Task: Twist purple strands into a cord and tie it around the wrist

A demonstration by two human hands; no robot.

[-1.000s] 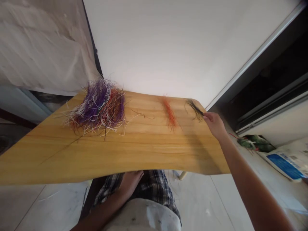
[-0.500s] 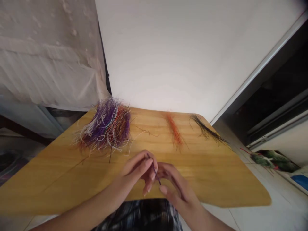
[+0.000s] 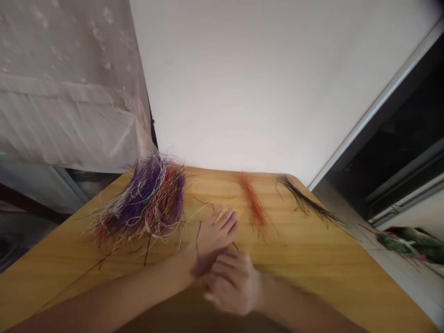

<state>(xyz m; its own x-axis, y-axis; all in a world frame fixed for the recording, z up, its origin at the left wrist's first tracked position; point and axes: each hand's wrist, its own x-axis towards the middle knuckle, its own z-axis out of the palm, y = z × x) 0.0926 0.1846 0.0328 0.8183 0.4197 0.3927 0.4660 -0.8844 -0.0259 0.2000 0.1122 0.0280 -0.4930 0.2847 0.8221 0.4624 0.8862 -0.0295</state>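
Note:
My left hand (image 3: pixel 217 231) is over the middle of the wooden table, its fingers apart and pointing away from me. A thin purple strand (image 3: pixel 198 240) curves beside its wrist, and a dark end shows past its fingers. Just right of it and nearer to me, my right hand (image 3: pixel 231 281) is blurred, its fingers curled in close to my left palm; what they hold is hidden. A large tangled bundle of purple, white and red strands (image 3: pixel 149 199) lies to the left.
An orange bundle (image 3: pixel 255 203) and a black bundle (image 3: pixel 307 200) lie on the wooden table (image 3: pixel 312 263) to the right. A few loose strands lie near the big bundle. A white wall (image 3: pixel 229 92) rises behind the table; a patterned cloth (image 3: pixel 69 101) hangs at the left.
My left hand has opened and turned, with fingers stretched forward. My right hand has curled and moved left, close under it. The view has tilted slightly, so the bundles appear lower.

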